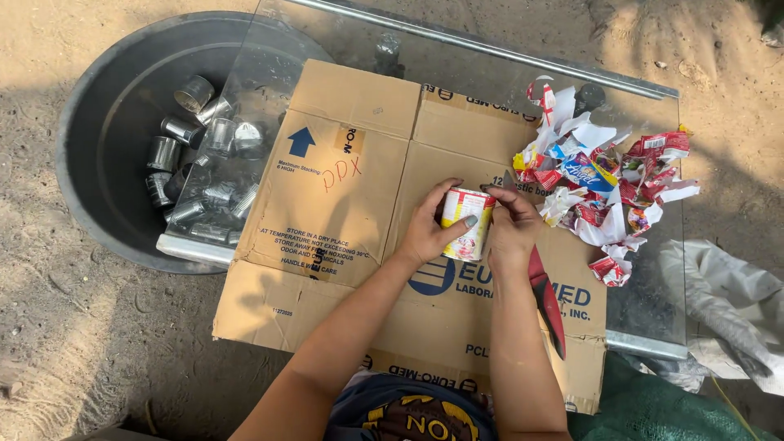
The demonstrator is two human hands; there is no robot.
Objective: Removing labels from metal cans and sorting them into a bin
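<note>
Cardboard [343, 196] bears one can [466, 222], two hands [425, 233] [510, 233]; perhaps ten bare cans [196, 163].

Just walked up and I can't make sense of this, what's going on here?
A person holds a labelled can in both hands over a flattened cardboard box on a glass table. The left hand grips the can; the right hand holds a red-handled knife against its label. A pile of torn paper labels lies to the right. On the left, a grey tub holds bare metal cans.
</note>
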